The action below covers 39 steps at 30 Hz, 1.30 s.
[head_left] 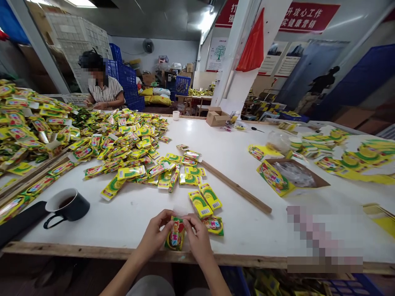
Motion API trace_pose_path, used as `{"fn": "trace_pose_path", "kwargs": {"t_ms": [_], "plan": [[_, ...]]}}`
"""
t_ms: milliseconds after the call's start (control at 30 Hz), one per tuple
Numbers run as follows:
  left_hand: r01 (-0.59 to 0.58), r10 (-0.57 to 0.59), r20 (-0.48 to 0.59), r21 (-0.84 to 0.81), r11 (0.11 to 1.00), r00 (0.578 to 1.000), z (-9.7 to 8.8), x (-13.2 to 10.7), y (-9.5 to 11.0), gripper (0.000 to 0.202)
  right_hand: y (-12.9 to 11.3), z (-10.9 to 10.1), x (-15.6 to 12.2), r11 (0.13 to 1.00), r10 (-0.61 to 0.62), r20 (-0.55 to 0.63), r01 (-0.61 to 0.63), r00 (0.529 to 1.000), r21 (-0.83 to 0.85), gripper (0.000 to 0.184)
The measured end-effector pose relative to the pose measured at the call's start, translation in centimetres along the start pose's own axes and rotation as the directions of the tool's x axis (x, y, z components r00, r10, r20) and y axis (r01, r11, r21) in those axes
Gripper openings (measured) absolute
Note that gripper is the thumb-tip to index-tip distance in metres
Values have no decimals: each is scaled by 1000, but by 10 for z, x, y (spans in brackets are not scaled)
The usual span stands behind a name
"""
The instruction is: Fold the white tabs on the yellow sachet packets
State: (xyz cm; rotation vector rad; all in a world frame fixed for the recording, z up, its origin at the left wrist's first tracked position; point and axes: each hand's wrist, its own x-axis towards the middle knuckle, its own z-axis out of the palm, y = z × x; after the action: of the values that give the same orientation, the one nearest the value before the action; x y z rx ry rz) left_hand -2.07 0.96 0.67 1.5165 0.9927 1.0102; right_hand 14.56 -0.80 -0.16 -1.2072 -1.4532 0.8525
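Note:
My left hand (pixel 159 230) and my right hand (pixel 197 234) are both closed at the top end of a small printed carton (pixel 175 236), thumbs facing each other. The carton is yellow and green with red and colourful lettering, held upright near the table's front edge. Just beyond my right hand lie two yellow cartons (pixel 200 204) side by side, with barcodes showing. Another carton (pixel 215 225) lies partly behind that hand. A loose heap of the same cartons (pixel 132 154) spreads over the table further left. My fingers hide the carton's upper edge.
A dark mug (pixel 69 205) of brown liquid stands left on the white table (pixel 123 228). A wooden stick (pixel 237 187) lies right of centre. Beyond it is an open display box (pixel 277 181) with clear plastic inside. A co-worker (pixel 105 88) sits behind the large heap.

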Motion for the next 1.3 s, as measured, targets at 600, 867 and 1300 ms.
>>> {"fn": "trace_pose_path", "kwargs": {"t_ms": [600,867,1300], "plan": [[39,-39,-174,-1,999,984,-2,-3,7,15,-17,13,1,999,20,-78,-23,997,-37,12],[84,-95,-197,-64,994,976,-1,1,1,18,-18,11,8,995,95,-70,-98,993,-36,17],[80,-95,-186,-89,993,978,-2,-21,-6,29,-27,-76,-42,954,-28,-309,-68,951,-293,25]]}}
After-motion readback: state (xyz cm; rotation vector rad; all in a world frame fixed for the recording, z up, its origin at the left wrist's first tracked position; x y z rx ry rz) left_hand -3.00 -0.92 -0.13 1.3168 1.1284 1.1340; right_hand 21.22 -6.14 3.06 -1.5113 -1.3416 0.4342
